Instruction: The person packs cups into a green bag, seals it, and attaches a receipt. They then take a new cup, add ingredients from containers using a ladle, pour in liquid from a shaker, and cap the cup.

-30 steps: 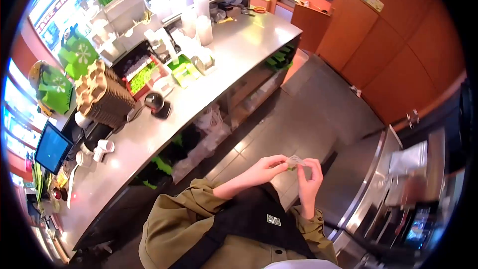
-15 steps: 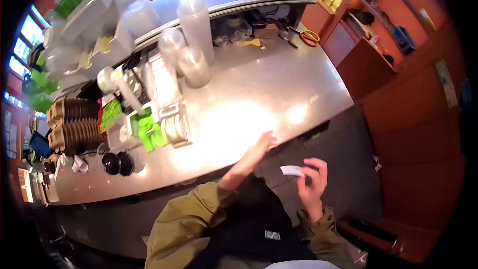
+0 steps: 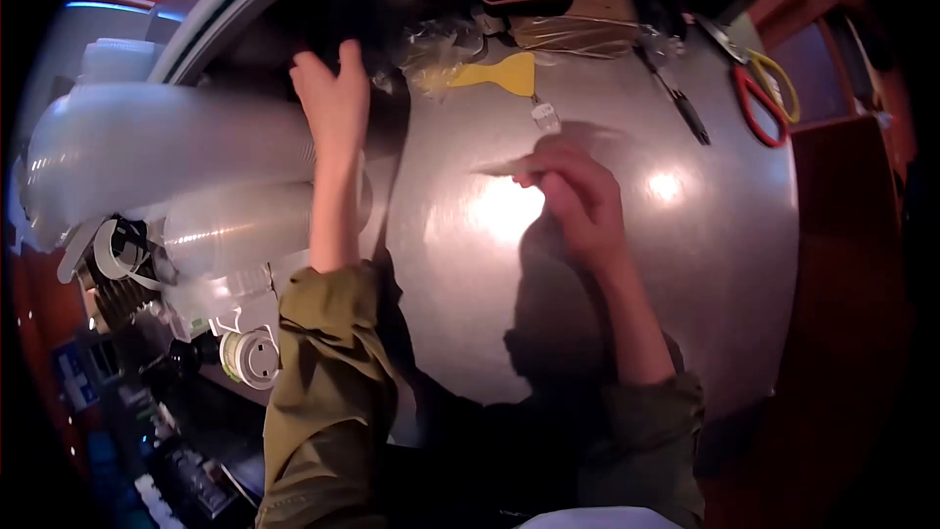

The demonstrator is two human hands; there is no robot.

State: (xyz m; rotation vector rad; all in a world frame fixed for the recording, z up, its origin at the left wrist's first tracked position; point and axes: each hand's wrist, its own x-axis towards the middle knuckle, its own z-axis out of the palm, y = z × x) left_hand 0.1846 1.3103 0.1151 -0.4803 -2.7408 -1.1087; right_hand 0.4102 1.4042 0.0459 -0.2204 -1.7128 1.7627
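My left hand (image 3: 333,98) reaches forward over the steel counter (image 3: 705,264) toward the dark shelf space under the raised ledge, fingers spread, right beside the top of the tall stacks of clear plastic cups (image 3: 176,171). My right hand (image 3: 578,191) hovers low over the middle of the counter, pinching a small white paper slip (image 3: 507,168) between thumb and fingers. Both olive sleeves show at the bottom.
A yellow scraper (image 3: 499,73) and crinkled plastic bags (image 3: 578,34) lie at the counter's back. Red-handled scissors (image 3: 759,93) and a dark utensil (image 3: 681,103) lie at the right. Cup lids and a tape roll (image 3: 253,358) sit left of my sleeve.
I have leaned far over the counter. My left hand went from the counter's edge up to the shelf by the cup stacks. My right hand carried the slip over the counter.
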